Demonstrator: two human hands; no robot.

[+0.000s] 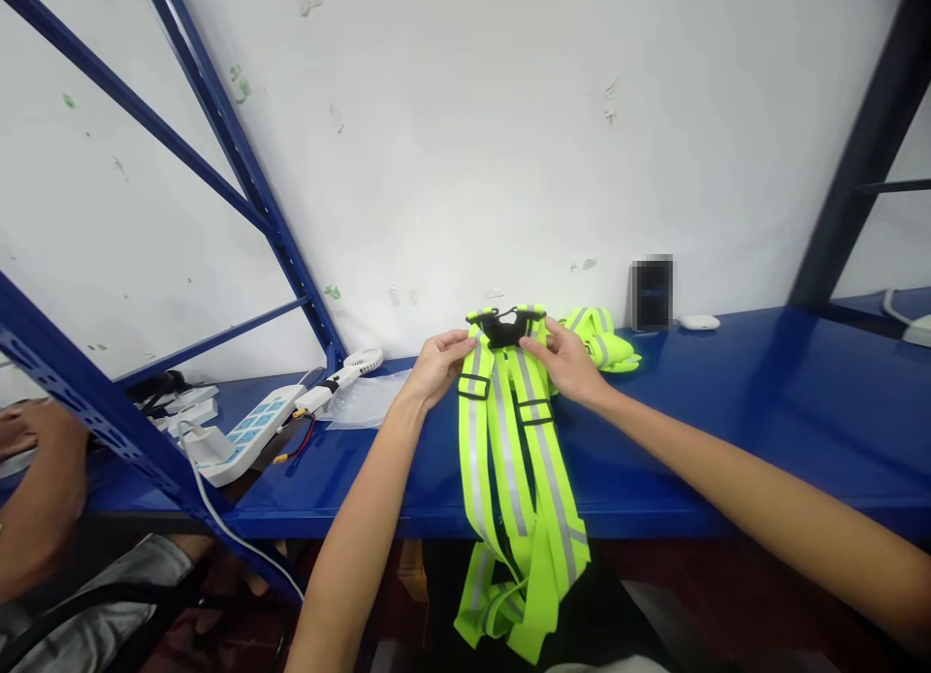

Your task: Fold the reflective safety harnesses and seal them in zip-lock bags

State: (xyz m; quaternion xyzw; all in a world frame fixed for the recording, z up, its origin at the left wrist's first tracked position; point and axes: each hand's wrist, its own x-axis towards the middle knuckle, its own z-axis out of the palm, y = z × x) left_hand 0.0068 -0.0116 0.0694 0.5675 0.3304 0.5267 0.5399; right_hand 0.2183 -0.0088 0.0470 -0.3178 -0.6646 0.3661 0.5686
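Note:
A neon-yellow reflective vest (501,440) made of straps with silver stripes hangs between my hands, over the front edge of the blue table. My left hand (440,363) pinches its upper left strap, near the black part at the top. On the other side, my right hand (571,360) grips the upper right strap between thumb and fingers. Black adjuster buckles sit on the straps below both hands. The lower loops dangle past the table edge. Behind my right hand lies another folded bundle of yellow reflective straps (600,338).
Left on the blue table (727,411) are a white power strip (254,431), a small white fan (362,361), a clear plastic bag (364,401) and a red cable. A blurred dark device (653,295) and white case (699,322) stand by the wall. Another person's arm (48,489) shows beyond the blue post.

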